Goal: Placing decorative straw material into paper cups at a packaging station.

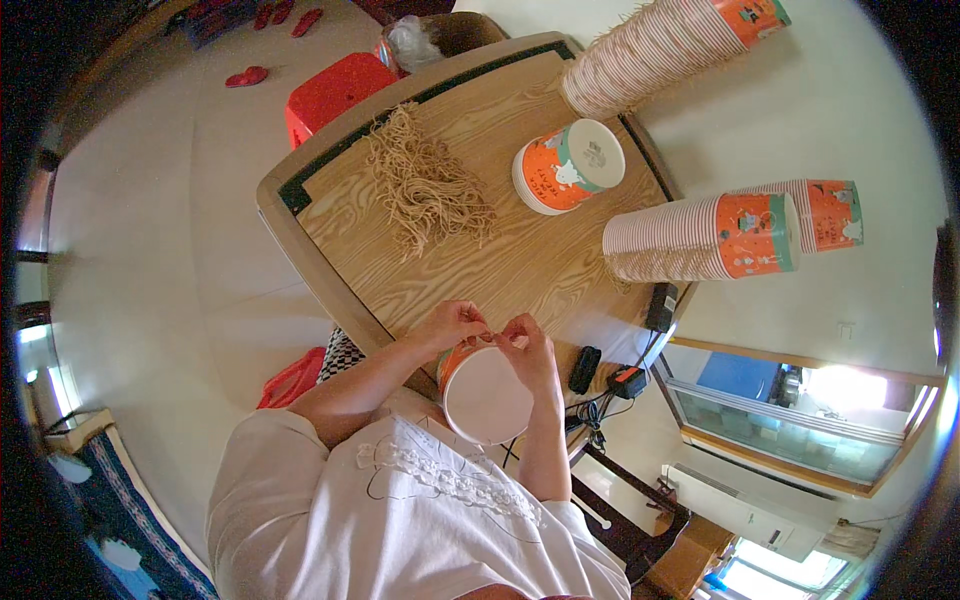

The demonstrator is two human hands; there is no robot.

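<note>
An orange paper bucket (488,395) rests against my body at the table's near edge, tipped so its white round face shows. My left hand (455,327) and my right hand (528,350) meet at the bucket's far rim. Both have their fingertips pinched together there. Whatever lies between the fingers is too small to make out. Beyond my hands, a loose heap of tan twine pieces (425,185) lies on the wood-grain table (520,270). Farther right, a short orange-and-green paper bucket (568,165) sits bottom up.
Long nested stacks of paper buckets, one at the far right (655,60) and another at the right (700,238), trail twine. Black adapters and cables (625,382) lie along the right edge. A red stool (338,95) stands beyond the table's left side.
</note>
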